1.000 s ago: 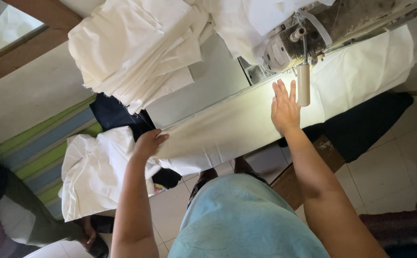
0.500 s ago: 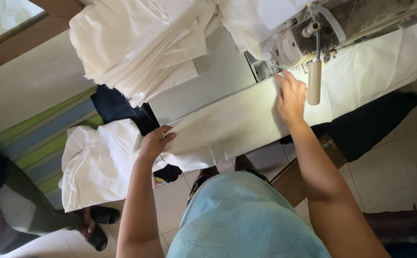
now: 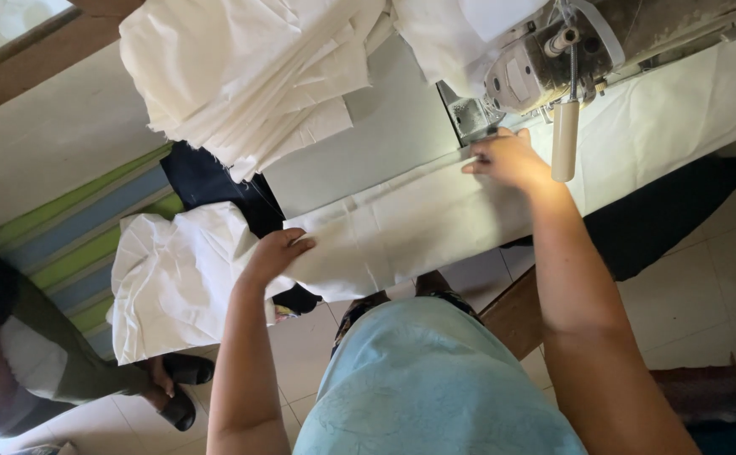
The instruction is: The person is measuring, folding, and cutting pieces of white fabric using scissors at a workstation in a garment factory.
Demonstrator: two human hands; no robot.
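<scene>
From the head camera, the only view I have, I look down past my light blue top [image 3: 435, 379] at a long strip of white cloth [image 3: 418, 223] stretched across the grey table [image 3: 376, 135] of a sewing machine [image 3: 570, 42].

My right hand [image 3: 507, 158] sits at about one o'clock in the frame, lying flat with the fingers close together and pressed onto the cloth just beside the needle area under the machine head. It grips nothing; I judge the palm-down pressure is there to keep the edge lined up where the stitching happens. A pale cylindrical handle [image 3: 565, 141] hangs from the machine just to the right of that hand.

My left hand [image 3: 277, 253] is at about nine o'clock from the centre, fingers curled over the trailing end of the same strip, pinching it lightly. Held well apart from the right hand, it seems to keep the strip taut and straight between the two.

Beyond the left hand, the cloth's loose end [image 3: 174, 282] spills off the table edge toward the tiled floor [image 3: 705, 270]. At eleven o'clock a stack of folded white pieces [image 3: 241, 67] rests on the table, clear of the working line. At eight o'clock another person's sandalled foot [image 3: 178, 404] shows on the floor.
</scene>
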